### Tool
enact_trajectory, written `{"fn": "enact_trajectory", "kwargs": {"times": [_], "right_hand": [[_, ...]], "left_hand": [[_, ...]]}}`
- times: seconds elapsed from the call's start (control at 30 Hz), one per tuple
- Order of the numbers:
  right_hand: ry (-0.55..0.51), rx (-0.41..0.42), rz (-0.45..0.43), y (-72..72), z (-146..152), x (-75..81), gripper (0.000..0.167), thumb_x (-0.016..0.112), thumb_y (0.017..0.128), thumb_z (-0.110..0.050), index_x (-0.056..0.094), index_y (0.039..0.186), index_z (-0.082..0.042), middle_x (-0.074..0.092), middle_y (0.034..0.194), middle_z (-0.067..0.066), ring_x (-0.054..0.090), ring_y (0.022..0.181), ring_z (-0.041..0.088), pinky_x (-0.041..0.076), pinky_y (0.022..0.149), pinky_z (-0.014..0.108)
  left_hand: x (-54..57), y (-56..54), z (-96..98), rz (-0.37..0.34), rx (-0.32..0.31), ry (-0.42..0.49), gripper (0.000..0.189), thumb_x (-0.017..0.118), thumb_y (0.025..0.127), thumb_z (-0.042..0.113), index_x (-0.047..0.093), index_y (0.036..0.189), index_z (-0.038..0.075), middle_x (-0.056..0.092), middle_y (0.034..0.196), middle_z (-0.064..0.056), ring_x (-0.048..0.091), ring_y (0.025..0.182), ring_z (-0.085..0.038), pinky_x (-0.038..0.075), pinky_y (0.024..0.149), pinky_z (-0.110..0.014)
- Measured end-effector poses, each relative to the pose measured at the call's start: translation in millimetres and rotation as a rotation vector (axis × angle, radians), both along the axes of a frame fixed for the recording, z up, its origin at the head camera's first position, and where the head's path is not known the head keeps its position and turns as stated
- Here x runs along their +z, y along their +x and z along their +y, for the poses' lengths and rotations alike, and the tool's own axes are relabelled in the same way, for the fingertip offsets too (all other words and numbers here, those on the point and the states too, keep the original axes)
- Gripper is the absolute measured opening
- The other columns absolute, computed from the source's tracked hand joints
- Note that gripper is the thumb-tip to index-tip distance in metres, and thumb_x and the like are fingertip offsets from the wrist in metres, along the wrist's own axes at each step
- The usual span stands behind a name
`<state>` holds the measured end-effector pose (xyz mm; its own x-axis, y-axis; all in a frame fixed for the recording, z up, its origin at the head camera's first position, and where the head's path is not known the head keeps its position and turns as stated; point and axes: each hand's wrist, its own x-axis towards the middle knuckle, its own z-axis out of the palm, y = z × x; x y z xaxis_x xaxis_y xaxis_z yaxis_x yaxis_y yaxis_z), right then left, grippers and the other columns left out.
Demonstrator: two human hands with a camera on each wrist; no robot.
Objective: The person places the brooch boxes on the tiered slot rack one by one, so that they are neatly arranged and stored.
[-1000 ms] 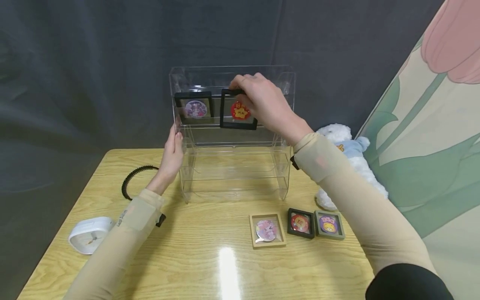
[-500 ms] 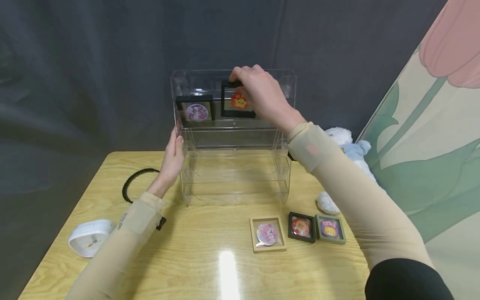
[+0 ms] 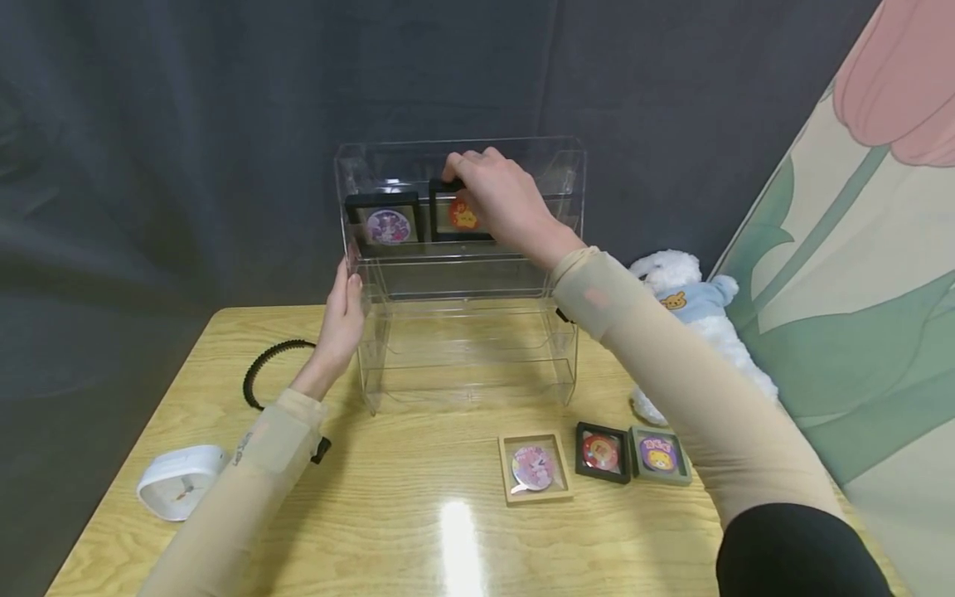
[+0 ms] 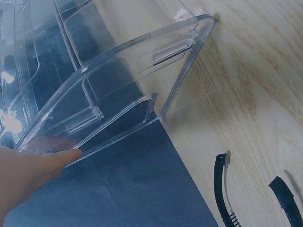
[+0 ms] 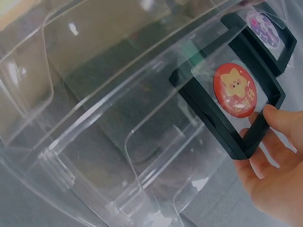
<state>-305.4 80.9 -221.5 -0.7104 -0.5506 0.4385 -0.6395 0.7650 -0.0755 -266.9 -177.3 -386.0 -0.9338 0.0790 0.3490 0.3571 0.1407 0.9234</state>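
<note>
A tall clear plastic display rack [image 3: 455,260] with stepped shelves stands on the table. My left hand [image 3: 341,319] grips its left side; in the left wrist view the thumb lies at the panel's edge, with fingers showing through the plastic. High on the rack, my right hand [image 3: 503,199] pinches the upper edge of a black-framed display case [image 5: 234,92] holding a round red badge with a yellow star. The hand covers the case's right part in the head view. Left of it, a second black-framed case [image 3: 386,224] with a purple badge leans upright on the upper shelf.
On the table before the rack lie a tan-framed case [image 3: 535,468], a black-framed case [image 3: 602,453] and a grey-green-framed case [image 3: 660,455]. A white plush toy [image 3: 697,303] sits at right. A white clock [image 3: 181,481] and a black coiled band [image 3: 257,373] are at left.
My right hand first lifts the star-badge case, then brings it left and down to the upper shelf, beside the purple-badge case. The left hand stays on the rack's side.
</note>
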Motion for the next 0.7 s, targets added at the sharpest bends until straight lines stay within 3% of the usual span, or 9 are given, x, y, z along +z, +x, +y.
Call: {"fn": "enact_trajectory", "kwargs": {"times": [0.47,0.7], "right_hand": [[0.005,-0.01,0.013,-0.9,-7.0,-13.7,0.02,0.063,0.106,0.002,0.07,0.123,-0.003,0.073,0.124,0.015,0.062,0.105,0.037,0.055,0.089,0.05],[0.012,-0.013,0.028,1.5,-7.3,-14.8,0.026,0.065,0.105,-0.001,0.07,0.131,-0.003,0.071,0.125,0.015,0.063,0.109,0.038,0.055,0.091,0.05]], "left_hand": [[-0.3,0.3,-2.2,0.016,-0.016,-0.011,0.057,0.021,0.119,0.016,0.007,0.173,0.009,0.008,0.179,-0.01,0.009,0.163,-0.024,0.011,0.132,-0.038],[0.5,0.5,-1.6,0.022,-0.011,0.011,0.056,0.021,0.118,0.012,0.007,0.173,0.007,0.008,0.179,-0.01,0.009,0.163,-0.022,0.012,0.131,-0.031]]}}
